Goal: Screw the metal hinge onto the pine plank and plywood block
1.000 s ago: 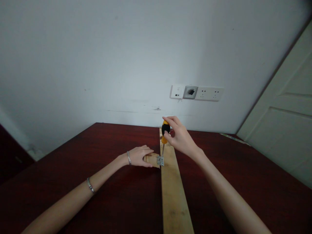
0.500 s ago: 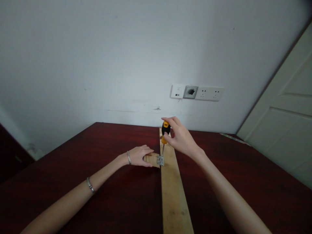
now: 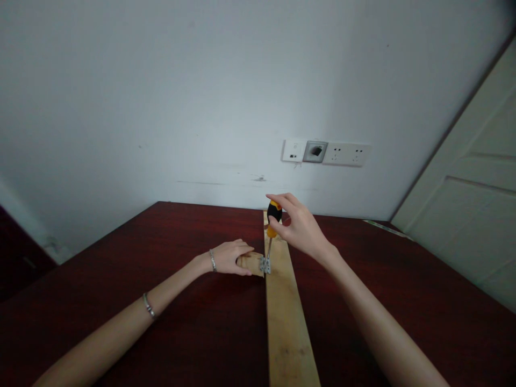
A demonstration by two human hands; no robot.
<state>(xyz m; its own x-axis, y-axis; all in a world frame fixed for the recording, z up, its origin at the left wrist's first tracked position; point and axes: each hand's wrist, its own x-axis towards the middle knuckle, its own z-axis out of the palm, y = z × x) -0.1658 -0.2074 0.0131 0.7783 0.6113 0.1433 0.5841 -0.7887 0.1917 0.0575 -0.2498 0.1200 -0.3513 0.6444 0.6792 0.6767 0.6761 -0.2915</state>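
Observation:
A small wooden block (image 3: 253, 264) lies against the left edge of a long wooden board (image 3: 284, 312). My left hand (image 3: 230, 257) grips the block, thumb on the near side and fingers on the far side. A metal hinge (image 3: 265, 265) spans the joint between block and board. In my right hand (image 3: 299, 223) is a yellow and black screwdriver (image 3: 274, 211), held nearly upright by its handle. Its tip meets the hinge leaf on the board. Any screw under the tip is too small to make out.
The wood rests on a dark red tabletop (image 3: 193, 333), whose far edge meets a white wall (image 3: 217, 97). Sockets (image 3: 346, 154) sit on the wall above the board's far end. A pale panelled door (image 3: 475, 204) stands at the right. A thin strip (image 3: 389, 229) lies near the table's far right corner.
The fingers of my right hand have shifted slightly on the screwdriver's handle, which looks a little turned. My left hand and the wood stay in place.

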